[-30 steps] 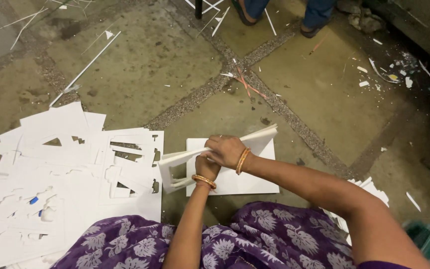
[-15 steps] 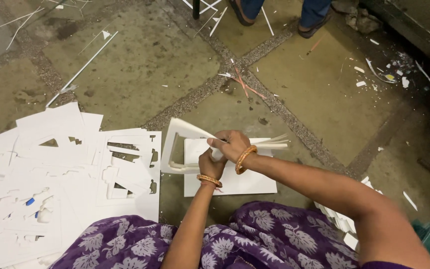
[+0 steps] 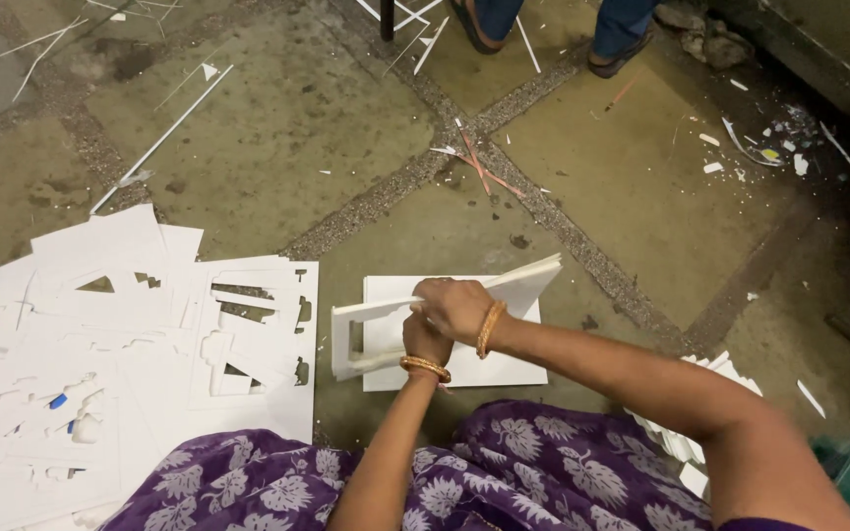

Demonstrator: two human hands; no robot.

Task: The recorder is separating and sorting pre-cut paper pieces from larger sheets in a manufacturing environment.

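Matt white card frame point(image 3: 366, 324), smooth white board sheet point(image 3: 504, 364), rough stone floor point(image 3: 277, 128), printed cloth point(image 3: 543, 472)

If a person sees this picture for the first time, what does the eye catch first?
First, the two hands at the centre: the right hand and the left hand grip a bundle of white cut-out frames above a white sheet on the stone floor. Next, the big pile of white offcuts at the left.

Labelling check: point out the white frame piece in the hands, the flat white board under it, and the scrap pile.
white frame piece point(image 3: 341, 339), head view, left edge
flat white board point(image 3: 504, 369), head view, lower right part
scrap pile point(image 3: 130, 334), head view, middle sheet
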